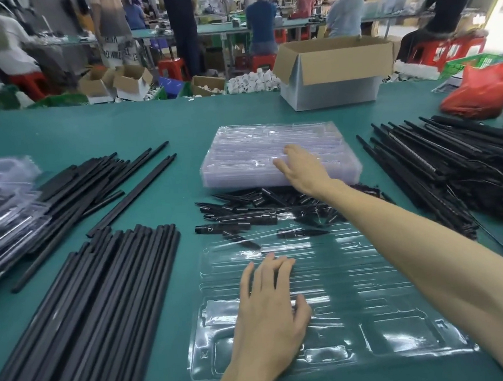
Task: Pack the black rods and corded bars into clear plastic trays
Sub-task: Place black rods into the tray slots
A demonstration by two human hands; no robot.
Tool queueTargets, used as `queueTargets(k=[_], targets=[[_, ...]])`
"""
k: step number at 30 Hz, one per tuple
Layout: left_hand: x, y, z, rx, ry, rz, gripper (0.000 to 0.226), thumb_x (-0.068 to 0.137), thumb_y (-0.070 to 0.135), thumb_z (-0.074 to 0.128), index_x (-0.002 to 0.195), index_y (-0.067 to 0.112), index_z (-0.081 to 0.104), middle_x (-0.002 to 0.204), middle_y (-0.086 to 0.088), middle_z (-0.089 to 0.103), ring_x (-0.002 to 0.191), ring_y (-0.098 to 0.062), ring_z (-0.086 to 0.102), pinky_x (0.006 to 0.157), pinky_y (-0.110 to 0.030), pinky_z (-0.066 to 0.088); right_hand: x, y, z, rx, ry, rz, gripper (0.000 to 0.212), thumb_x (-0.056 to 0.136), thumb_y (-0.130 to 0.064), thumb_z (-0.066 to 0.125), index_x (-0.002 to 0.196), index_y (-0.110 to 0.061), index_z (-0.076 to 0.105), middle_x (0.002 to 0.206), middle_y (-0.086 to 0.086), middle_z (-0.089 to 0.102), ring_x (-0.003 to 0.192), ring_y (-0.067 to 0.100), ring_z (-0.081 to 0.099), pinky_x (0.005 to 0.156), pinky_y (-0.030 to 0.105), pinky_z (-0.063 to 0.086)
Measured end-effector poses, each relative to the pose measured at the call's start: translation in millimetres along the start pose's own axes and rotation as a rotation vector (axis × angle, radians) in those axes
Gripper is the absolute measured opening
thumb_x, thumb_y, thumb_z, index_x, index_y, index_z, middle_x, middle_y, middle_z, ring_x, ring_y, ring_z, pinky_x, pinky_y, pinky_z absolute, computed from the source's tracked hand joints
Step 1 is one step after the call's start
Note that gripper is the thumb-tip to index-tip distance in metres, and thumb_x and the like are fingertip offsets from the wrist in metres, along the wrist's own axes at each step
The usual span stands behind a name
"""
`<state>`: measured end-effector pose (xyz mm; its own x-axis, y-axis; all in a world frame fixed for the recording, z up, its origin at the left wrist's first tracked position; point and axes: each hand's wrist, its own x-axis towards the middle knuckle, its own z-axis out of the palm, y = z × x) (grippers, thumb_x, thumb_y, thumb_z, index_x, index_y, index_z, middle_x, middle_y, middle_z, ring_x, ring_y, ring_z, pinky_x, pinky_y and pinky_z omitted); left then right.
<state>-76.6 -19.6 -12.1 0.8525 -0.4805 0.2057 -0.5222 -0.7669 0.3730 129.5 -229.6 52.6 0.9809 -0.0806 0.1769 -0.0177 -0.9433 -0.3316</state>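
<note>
**Left hand steadies an empty tray; right hand is out on the stack**

Left hand lies flat on the clear tray nearest the camera, fingers straight and slightly spread, holding nothing. None of the tray's slots are filled yet. The right hand reaches out to 12 o'clock and rests with spread fingers on the stack of clear trays; I cannot tell whether its thumb hooks the edge.

The black rods lie just beside the tray at 9 o'clock, long axes running from 7 to 1 o'clock, so the left hand is much the nearer. The corded bars are heaped at 2 o'clock, axes running 11 to 5, on the right arm's side. Short black pieces lie scattered between tray and stack.

The green worktop also carries a cardboard box and a red bag. Beyond it, people sit at other benches.
</note>
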Motion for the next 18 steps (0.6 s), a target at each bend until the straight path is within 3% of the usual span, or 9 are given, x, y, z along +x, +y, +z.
queueTargets(k=[2, 4, 9, 13, 18], targets=[[0, 0, 1, -0.001, 0.003, -0.003, 0.059, 0.095, 0.046, 0.026, 0.152, 0.029, 0.028, 0.150, 0.014, 0.029, 0.150, -0.006, 0.009, 0.126, -0.038, -0.001, -22, -11, 2, 0.090, 0.169, -0.057, 0.053, 0.106, -0.035, 0.043, 0.144, 0.002, 0.044, 0.152, 0.015, 0.043, 0.140, 0.029, 0.039, 0.116, 0.038, 0.029], [0, 0, 2, 0.006, 0.011, 0.003, 0.059, 0.095, 0.046, 0.028, 0.151, 0.028, 0.031, 0.149, 0.012, 0.033, 0.149, -0.007, 0.012, 0.126, -0.038, 0.002, -54, -24, 4, 0.099, 0.226, -0.160, 0.048, 0.105, -0.025, 0.047, 0.144, 0.002, 0.045, 0.152, 0.016, 0.044, 0.141, 0.028, 0.039, 0.118, 0.035, 0.027], [1, 0, 4, 0.037, 0.077, 0.033, 0.057, 0.093, 0.045, 0.033, 0.143, 0.021, 0.043, 0.144, 0.005, 0.043, 0.144, -0.013, 0.028, 0.125, -0.038, 0.007, -160, -42, 18, 0.115, 0.051, -0.271, 0.041, 0.104, -0.021, 0.050, 0.139, -0.001, 0.054, 0.151, 0.011, 0.047, 0.142, 0.023, 0.039, 0.120, 0.025, 0.018], [0, -1, 4, 0.002, 0.109, 0.021, 0.057, 0.092, 0.047, 0.034, 0.142, 0.022, 0.046, 0.142, 0.004, 0.047, 0.142, -0.014, 0.033, 0.125, -0.038, 0.011, -236, -35, 22, 0.178, 0.027, -0.219, 0.037, 0.105, -0.017, 0.045, 0.138, -0.004, 0.054, 0.153, 0.011, 0.044, 0.143, 0.023, 0.037, 0.123, 0.032, 0.020], [0, -1, -3, -0.096, 0.074, 0.014, 0.049, 0.094, 0.028, 0.055, 0.143, 0.021, 0.050, 0.144, 0.002, 0.050, 0.142, -0.015, 0.035, 0.123, -0.039, 0.015, -290, -16, 18, 0.026, -0.011, -0.110, 0.060, 0.105, -0.038, 0.046, 0.154, -0.008, 0.032, 0.164, 0.006, 0.024, 0.151, 0.020, 0.020, 0.125, 0.038, 0.010]])
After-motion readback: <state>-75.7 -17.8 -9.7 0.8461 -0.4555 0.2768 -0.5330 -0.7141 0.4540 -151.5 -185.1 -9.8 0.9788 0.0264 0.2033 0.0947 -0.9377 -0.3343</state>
